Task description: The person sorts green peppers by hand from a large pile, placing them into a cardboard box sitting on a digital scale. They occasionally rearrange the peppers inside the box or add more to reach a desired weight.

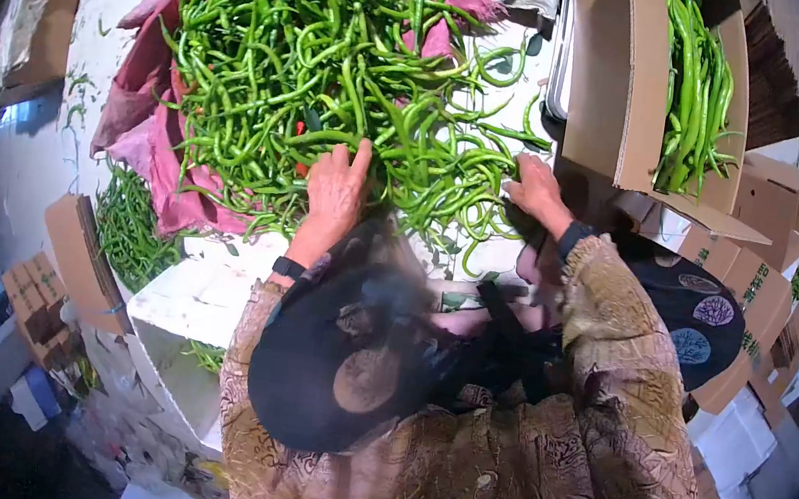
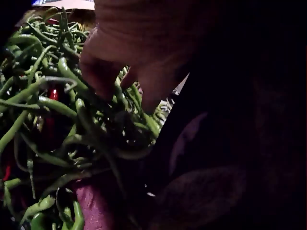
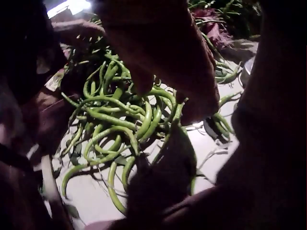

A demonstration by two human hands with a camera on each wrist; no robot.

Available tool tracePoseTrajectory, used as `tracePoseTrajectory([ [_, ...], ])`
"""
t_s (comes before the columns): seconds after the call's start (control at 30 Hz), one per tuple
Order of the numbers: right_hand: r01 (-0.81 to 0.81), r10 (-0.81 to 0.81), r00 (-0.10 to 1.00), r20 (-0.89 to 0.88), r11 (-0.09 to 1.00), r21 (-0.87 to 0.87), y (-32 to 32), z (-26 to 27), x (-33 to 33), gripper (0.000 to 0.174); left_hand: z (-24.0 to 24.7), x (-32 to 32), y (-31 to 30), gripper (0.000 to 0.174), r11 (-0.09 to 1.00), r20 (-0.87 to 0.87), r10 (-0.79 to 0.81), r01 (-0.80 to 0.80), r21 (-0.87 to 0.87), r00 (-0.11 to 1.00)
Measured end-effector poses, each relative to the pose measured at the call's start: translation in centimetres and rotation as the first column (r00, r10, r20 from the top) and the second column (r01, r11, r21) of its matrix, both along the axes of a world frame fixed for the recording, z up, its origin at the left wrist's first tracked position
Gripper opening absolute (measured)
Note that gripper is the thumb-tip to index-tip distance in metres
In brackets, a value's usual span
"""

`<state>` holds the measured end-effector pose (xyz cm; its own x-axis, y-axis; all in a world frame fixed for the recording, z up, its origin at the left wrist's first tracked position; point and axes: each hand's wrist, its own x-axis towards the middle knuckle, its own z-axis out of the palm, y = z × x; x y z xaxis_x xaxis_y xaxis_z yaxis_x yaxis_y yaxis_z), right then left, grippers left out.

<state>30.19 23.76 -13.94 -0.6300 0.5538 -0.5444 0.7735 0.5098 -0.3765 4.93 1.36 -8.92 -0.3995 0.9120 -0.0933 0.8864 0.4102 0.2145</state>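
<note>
A large heap of long green chili peppers (image 1: 284, 53) lies on a pink cloth (image 1: 139, 119), with a few red ones (image 2: 53, 94) among them. At the heap's near edge my left hand (image 1: 334, 193) rests on the peppers, its index finger extended; in the left wrist view the thumb and fingers point down among them. Loose peppers (image 1: 445, 170) spread rightward from the heap over a white surface (image 1: 535, 65). My right hand (image 1: 540, 195) is at their right edge, fingers pointing left. In the right wrist view curved peppers (image 3: 110, 115) lie beneath that hand, whose fingertips are partly in shadow.
An open cardboard box (image 1: 599, 74) at upper right holds long, straight green peppers (image 1: 692, 96). More peppers (image 1: 132, 224) lie left of the cloth, behind a white foam box (image 1: 173, 321). Cardboard boxes (image 1: 778, 209) are stacked at right. Dark patterned sleeve covers (image 1: 303, 368) hang near my forearms.
</note>
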Motion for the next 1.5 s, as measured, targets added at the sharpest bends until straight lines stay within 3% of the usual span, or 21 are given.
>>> tracePoseTrajectory([
  [0.13,0.187,-0.188,0.981,0.043,0.982,0.013,-1.8,-1.1,-1.6,0.047,-0.1,-0.8,-1.0,0.046,0.991,0.003,-0.107,0.106,0.084,0.994],
  [0.27,0.134,-0.127,0.991,-0.043,0.962,0.238,-2.6,-2.4,-2.2,0.047,1.9,-0.6,-2.2,0.052,0.977,0.095,0.166,-0.177,0.117,0.981],
  [0.4,0.065,-0.068,0.998,0.012,0.979,0.194,-2.2,-2.5,-3.4,0.034,0.8,-0.9,-2.8,0.057,0.998,-0.001,0.066,-0.066,-0.015,0.998],
  [0.47,0.079,-0.08,0.996,-0.045,0.997,-0.014,-1.7,-2.9,-3.3,0.025,2.1,0.1,-2.9,0.043,0.992,0.068,0.113,-0.116,0.041,0.991],
  [0.53,0.039,-0.039,0.989,-0.146,0.999,-0.004,-1.0,-2.0,-2.6,0.019,4.2,0.5,-2.2,0.027,0.856,0.517,0.199,-0.404,0.322,0.832],
  [0.57,0.251,-0.325,0.934,-0.145,0.89,-0.38,-0.4,0.2,-2.8,0.022,6.6,0.9,-1.3,0.019,0.824,0.552,0.187,-0.436,0.361,0.812],
  [0.6,0.39,-0.572,0.82,-0.041,0.609,-0.691,0.1,1.4,-2.9,0.025,8.0,1.1,-0.7,0.019,0.825,0.553,0.183,-0.432,0.363,0.813],
  [0.63,0.331,-0.549,0.835,0.037,0.447,-0.831,0.9,0.8,-2.6,0.033,9.0,1.3,-0.3,0.019,0.844,0.591,0.1,-0.383,0.375,0.801],
  [0.73,0.301,-0.627,0.743,-0.234,0.625,-0.72,-0.6,3.9,-2.7,0.046,7.6,2.2,0.3,0.02,0.94,0.71,0.034,-0.263,0.215,0.703],
  [0.77,0.266,-0.653,0.719,-0.238,0.575,-0.773,-0.9,0.1,-1.2,0.046,5.5,2.6,0.6,0.019,0.951,0.712,0.005,-0.223,0.214,0.702],
  [0.8,0.412,-0.528,0.848,-0.041,0.707,-0.575,-0.8,-3.3,-1.1,0.051,3.3,2.9,1.1,0.019,0.96,0.712,-0.026,-0.182,0.214,0.702],
  [0.87,0.359,-0.407,0.91,-0.079,0.868,-0.344,-1.2,-3.4,-1.4,0.056,1.0,3.6,2.1,0.022,0.991,0.71,0.069,-0.132,0.034,0.701],
  [0.93,0.466,-0.649,0.755,-0.09,0.629,-0.622,-2.5,-4.9,-0.9,0.058,-1.7,4.1,2.6,0.028,0.991,0.705,0.128,-0.112,-0.069,0.698],
  [1.0,0.498,-0.681,0.732,-0.034,0.568,-0.656,-2.5,-5.0,-1.5,0.057,-3.4,4.6,2.8,0.038,0.961,0.692,0.233,-0.272,-0.054,0.683],
  [1.07,0.386,-0.625,0.776,0.09,0.356,-0.851,-1.7,-2.9,-2.3,0.05,-4.4,5.2,3.3,0.051,0.962,0.683,0.231,-0.268,-0.054,0.693],
  [1.13,0.255,-0.579,0.815,-0.012,0.376,-0.891,-1.6,-1.3,-2.9,0.053,-5.4,5.6,3.7,0.057,0.859,0.848,0.39,-0.474,-0.194,0.36],
  [1.2,0.181,-0.614,0.774,-0.154,0.447,-0.876,-2.2,0.6,-4.1,0.051,-5.9,5.5,4.1,0.067,0.853,0.855,0.381,-0.49,-0.179,0.351],
  [1.23,0.121,-0.601,0.732,-0.321,0.579,-0.806,-2.8,-1.0,-4.0,0.056,-6.2,5.7,4.5,0.074,0.817,0.914,0.352,-0.542,-0.196,0.2],
  [1.3,0.157,-0.659,0.717,-0.229,0.472,-0.868,-3.1,-0.9,-4.5,0.058,-3.8,5.9,6.4,0.09,0.746,0.941,0.277,-0.574,-0.338,-0.194],
  [1.4,0.12,-0.724,0.669,-0.168,0.328,-0.937,-3.5,3.3,-5.8,0.062,-2.7,5.8,8.2,0.092,0.762,0.914,0.237,-0.521,-0.385,-0.328],
  [1.5,0.007,-0.613,0.714,-0.338,0.49,-0.872,-3.7,5.3,-5.3,0.061,-1.7,5.7,7.7,0.089,0.737,0.872,0.301,-0.487,-0.469,-0.385],
])
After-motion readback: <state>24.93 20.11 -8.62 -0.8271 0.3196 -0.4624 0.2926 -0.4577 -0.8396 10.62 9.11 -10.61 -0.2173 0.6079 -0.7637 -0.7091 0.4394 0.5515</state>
